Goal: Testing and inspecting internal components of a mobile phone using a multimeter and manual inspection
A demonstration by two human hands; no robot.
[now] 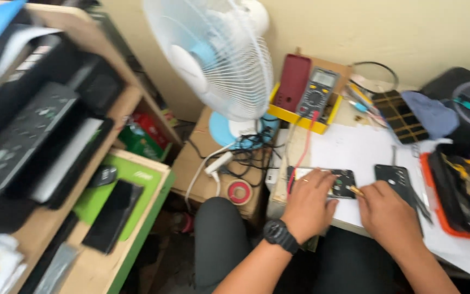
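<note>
The fingers of the left hand (309,202) lie spread and flat on an opened phone (325,181), pressing down on its left part without closing round it; the phone lies face-down, dark with a pale patch at its left end, at the lower centre of the frame on the white sheet (354,149) that covers the desk (466,256). The fingers of the right hand (388,213) are pinched round a small brass-coloured tool (355,190), whose tip meets the right edge of the phone. The left wrist bears a black watch (279,235).

Just right of the phone, partly under the right hand, lies a black phone back cover (393,175). Further right, at the frame's edge, stands an orange-rimmed tray (430,191) of dark and yellow parts, too blurred to name.

Above the hands, a red lead (303,147) runs up to a grey multimeter (317,93) leaning in a yellow box (295,116), beside a dark red case (292,81). Left of these, a white desk fan (213,54) on a pale blue base fills the upper centre, with black and white cables (246,155) tangled at its foot and a red tape roll (240,191) just below them on a cardboard box (191,169).

The left of the frame is taken by a wooden shelf (110,114) with black devices and a green board.
</note>
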